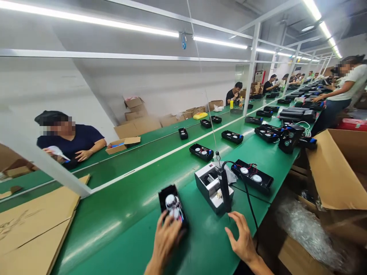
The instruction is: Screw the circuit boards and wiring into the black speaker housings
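Note:
My left hand (167, 238) lies over the near end of a black housing (172, 206) with round white parts and wires inside; its fingers are bent onto the housing and partly blurred. To the right, my right hand (242, 238) has its thumb and fingers apart, with nothing between them, just below the tip of a black electric screwdriver (224, 189). The screwdriver hangs upright from a cord in front of a grey and white box (210, 185) with compartments holding small parts. Behind that box sits another black housing (252, 175) with two white discs.
More black housings (201, 152) stand along the green table (129, 206). Flat cardboard (34, 225) lies at the left, beside a white post. An open carton (338, 172) and clear plastic wrap are at the right. Several people sit or stand along the line, one (71, 137) across at the left.

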`<action>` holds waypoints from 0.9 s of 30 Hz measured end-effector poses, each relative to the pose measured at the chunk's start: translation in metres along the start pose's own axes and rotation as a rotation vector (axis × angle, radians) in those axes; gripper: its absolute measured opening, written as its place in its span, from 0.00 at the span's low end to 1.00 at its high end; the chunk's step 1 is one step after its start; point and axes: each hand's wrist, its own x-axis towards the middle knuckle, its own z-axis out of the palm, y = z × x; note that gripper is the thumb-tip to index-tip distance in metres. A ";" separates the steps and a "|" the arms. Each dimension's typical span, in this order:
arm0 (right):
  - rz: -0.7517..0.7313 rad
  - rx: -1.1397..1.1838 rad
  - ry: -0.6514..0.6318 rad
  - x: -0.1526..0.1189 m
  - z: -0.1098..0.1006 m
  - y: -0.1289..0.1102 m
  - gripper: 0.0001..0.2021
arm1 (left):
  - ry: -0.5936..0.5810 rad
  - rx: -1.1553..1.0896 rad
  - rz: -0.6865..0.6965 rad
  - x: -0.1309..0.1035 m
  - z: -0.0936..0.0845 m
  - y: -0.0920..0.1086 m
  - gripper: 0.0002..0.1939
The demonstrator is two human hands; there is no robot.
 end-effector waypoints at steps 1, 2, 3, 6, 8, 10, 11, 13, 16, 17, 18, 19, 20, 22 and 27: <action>-0.005 0.006 -0.009 0.002 -0.001 -0.002 0.18 | 0.011 0.046 -0.030 0.024 0.010 -0.017 0.09; -0.004 0.021 -0.018 0.003 -0.002 -0.003 0.17 | 0.031 0.077 -0.081 0.045 0.019 -0.034 0.11; 0.004 0.043 -0.027 0.005 -0.003 -0.003 0.16 | 0.057 0.105 -0.128 0.062 0.027 -0.047 0.12; 0.036 0.129 -0.052 0.006 -0.004 -0.003 0.15 | 0.067 0.115 -0.198 0.079 0.048 -0.064 0.14; 0.031 0.171 -0.079 0.006 -0.002 -0.003 0.14 | 0.018 0.090 -0.189 0.065 0.058 -0.061 0.14; 0.002 0.188 -0.111 0.004 0.000 -0.003 0.13 | -0.047 0.065 -0.186 0.034 0.065 -0.055 0.17; -0.015 0.191 -0.125 0.004 0.002 -0.002 0.13 | -0.086 0.060 -0.213 0.014 0.068 -0.053 0.19; -0.043 0.195 -0.154 0.002 0.004 -0.001 0.12 | -0.208 0.070 -0.339 -0.027 0.073 -0.055 0.26; -0.060 0.200 -0.212 0.000 0.005 0.000 0.13 | -0.412 0.041 -0.400 -0.073 0.078 -0.063 0.33; -0.056 0.199 -0.229 -0.001 0.006 0.000 0.14 | -0.440 0.036 -0.377 -0.082 0.079 -0.064 0.33; -0.047 0.197 -0.241 -0.001 0.006 -0.001 0.16 | -0.441 0.043 -0.370 -0.086 0.078 -0.063 0.33; -0.036 0.196 -0.248 -0.001 0.006 -0.001 0.17 | -0.437 0.051 -0.381 -0.086 0.076 -0.061 0.32; -0.017 0.197 -0.260 -0.001 0.006 -0.001 0.17 | -0.435 0.055 -0.404 -0.084 0.074 -0.057 0.32; 0.060 0.209 -0.335 0.002 0.009 0.001 0.17 | -0.455 0.039 -0.457 -0.075 0.069 -0.049 0.31; 0.233 0.249 -0.533 0.009 0.017 0.000 0.21 | -0.524 0.052 -0.524 -0.062 0.057 -0.034 0.27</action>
